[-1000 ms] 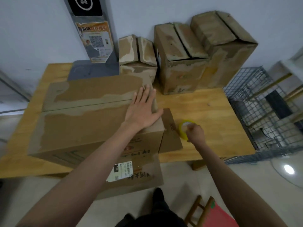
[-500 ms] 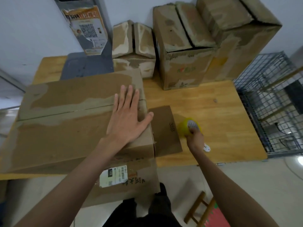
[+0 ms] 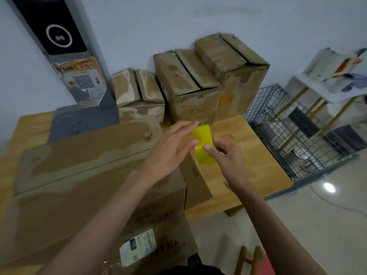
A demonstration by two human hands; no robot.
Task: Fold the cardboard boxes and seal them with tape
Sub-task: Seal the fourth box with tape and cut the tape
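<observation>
The right hand [image 3: 226, 155] now lifts the yellow tape roll [image 3: 203, 143] off the wooden bench [image 3: 248, 155]; the left hand [image 3: 170, 149] leaves the large brown cardboard box [image 3: 79, 175] to touch it.

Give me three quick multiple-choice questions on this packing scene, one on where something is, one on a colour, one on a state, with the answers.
1. Where is the tape roll?
A. on the floor
B. held above the table
C. inside the wire cage

2. What colour is the tape roll?
A. yellow
B. blue
C. black

3. How do the top flaps of the big box lie?
A. standing up
C. torn off
B. folded flat

Answers: 1 B, the right hand grips it while the left hand touches it with its fingertips. 2 A, plainly yellow. 3 B, they meet along a seam.
</observation>
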